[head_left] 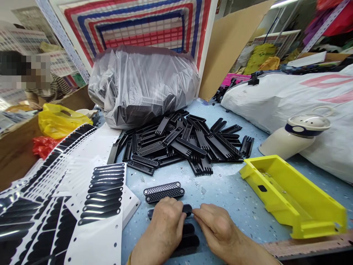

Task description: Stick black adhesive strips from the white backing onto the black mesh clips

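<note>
My left hand point(162, 228) is closed over a smooth black oblong plastic piece point(187, 210), whose two rounded ends stick out on either side. At the right end of that piece, the thumb and fingers of my right hand point(219, 228) are pinched together against it; anything small between them is hidden. Just beyond my hands lie two black oblong pieces with a diamond-patterned face point(164, 192), side by side. More smooth black oblong pieces point(190, 241) rest below, partly covered by my left hand. A white sheet of glossy black strip stickers point(103, 191) lies to the left.
A heap of black slotted plastic pieces point(182, 143) spreads before a bulging grey plastic bag point(143, 88). At right stand a yellow bin point(275, 191) with small bits and a cream bottle point(289, 138). More sticker sheets point(35, 206) cover the left; another person point(46, 84) sits beyond.
</note>
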Tool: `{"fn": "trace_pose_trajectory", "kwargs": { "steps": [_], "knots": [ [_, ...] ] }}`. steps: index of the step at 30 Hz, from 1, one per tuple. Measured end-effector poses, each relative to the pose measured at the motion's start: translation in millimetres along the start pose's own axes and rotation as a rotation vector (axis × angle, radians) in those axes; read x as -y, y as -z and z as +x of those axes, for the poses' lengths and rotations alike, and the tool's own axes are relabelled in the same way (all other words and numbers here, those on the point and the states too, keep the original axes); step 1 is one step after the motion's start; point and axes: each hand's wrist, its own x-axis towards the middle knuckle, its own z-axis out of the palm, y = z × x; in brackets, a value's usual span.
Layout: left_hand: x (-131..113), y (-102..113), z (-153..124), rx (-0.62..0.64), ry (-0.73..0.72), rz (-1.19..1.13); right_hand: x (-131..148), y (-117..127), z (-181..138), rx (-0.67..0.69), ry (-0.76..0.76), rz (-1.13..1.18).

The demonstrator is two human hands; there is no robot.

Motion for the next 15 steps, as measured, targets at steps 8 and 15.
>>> {"fn": "trace_pose_trajectory", "kwargs": {
  "steps": [8,15],
  "knots": [
    [1.1,-1.5,0.6,-0.001,-0.016,0.008,3.3,4.4,2.3,-0.022,-0.021,0.008],
    [-1.0,2.1,1.2,-0.014,-0.014,-0.002,8.0,12.3,10.6,-0.073,0.057,-0.032]
  ]
}}
